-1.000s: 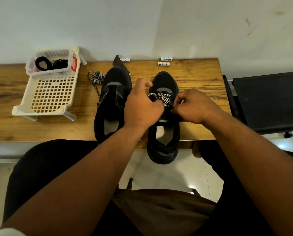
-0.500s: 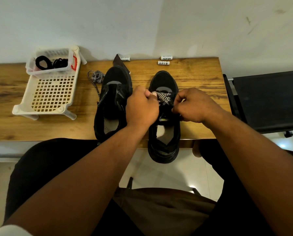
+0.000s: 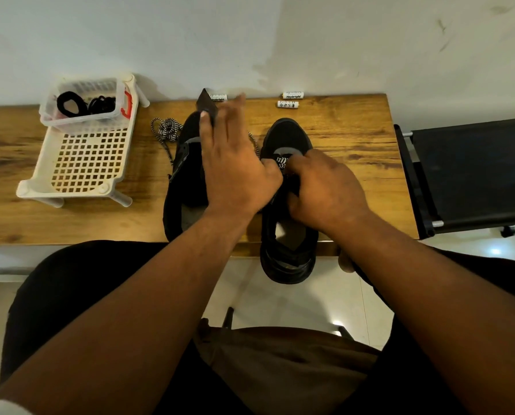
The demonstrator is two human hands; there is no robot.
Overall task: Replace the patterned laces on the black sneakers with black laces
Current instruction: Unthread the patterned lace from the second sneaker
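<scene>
Two black sneakers stand side by side on the wooden table (image 3: 355,175). The left sneaker (image 3: 184,187) has no lace; a loose patterned lace (image 3: 166,130) lies bunched beside its toe. The right sneaker (image 3: 289,136) overhangs the front edge and keeps a patterned lace (image 3: 281,161) low on its tongue. My right hand (image 3: 325,190) grips this shoe at the eyelets, fingers curled. My left hand (image 3: 232,166) reaches over the left sneaker with straight, blurred fingers; a strand of patterned lace runs along its right side. Black laces (image 3: 70,103) lie in a clear tub.
The clear tub sits on a white perforated rack (image 3: 82,163) at the left of the table. A dark pointed card (image 3: 207,107) and small white cylinders (image 3: 287,104) lie by the wall. A black stand (image 3: 471,172) abuts the table's right end.
My left hand has let its fist go and swung up and left over the left sneaker, fingers now straight. Less patterned lace shows on the right sneaker. My right hand stays on that shoe.
</scene>
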